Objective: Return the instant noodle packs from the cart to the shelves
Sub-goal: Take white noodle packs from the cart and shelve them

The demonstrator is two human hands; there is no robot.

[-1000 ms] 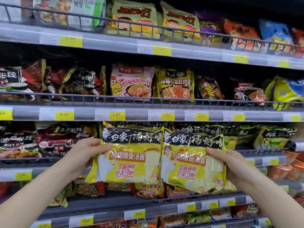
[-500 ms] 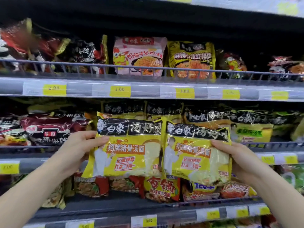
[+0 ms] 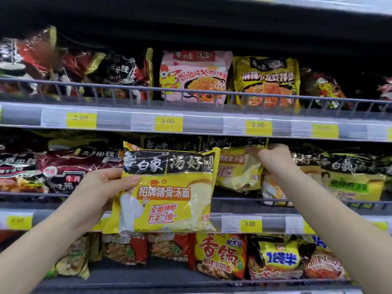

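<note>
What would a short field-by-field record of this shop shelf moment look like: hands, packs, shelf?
Left hand: grips a yellow noodle pack by its left edge, in front of the shelves
Right hand: holds a second yellow pack at its top, over the middle shelf rail
Same kind behind: matching yellow packs on that shelf
Shelf above: pink pack, yellow-and-black pack
Price tag below: 3.00

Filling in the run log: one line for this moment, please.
left hand: holds yellow pack off shelf | right hand: pushes second yellow pack onto middle shelf
</note>
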